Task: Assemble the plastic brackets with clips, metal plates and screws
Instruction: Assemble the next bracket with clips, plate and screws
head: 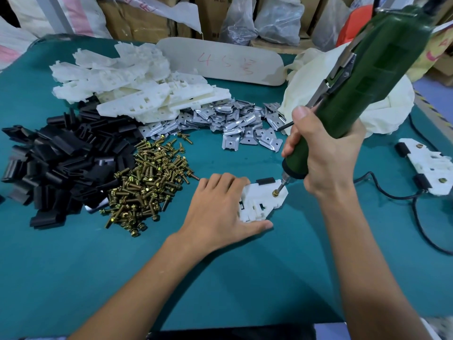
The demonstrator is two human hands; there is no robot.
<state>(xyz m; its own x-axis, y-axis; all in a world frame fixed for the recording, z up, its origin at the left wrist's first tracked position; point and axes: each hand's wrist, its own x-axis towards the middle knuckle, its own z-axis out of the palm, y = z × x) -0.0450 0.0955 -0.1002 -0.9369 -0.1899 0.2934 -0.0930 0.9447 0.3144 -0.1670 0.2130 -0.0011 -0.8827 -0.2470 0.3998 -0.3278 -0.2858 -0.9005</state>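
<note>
Screw-driving step — our left hand (220, 207), fingers spread, presses the white bracket (257, 204) flat on the green table (220, 278) while our right hand (323, 153), wrapped round the electric screwdriver (367, 77), sets its bit on the brass screw (276, 192); next, we judge, steady downward pressure.

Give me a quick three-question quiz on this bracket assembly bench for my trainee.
1. True or false: the left hand presses the white bracket onto the table.
2. The right hand grips: A a hammer, B the green electric screwdriver, C pliers?
3. Which loose pile lies nearest the left hand?
Key: 1 true; 2 B; 3 the brass screws.
</note>
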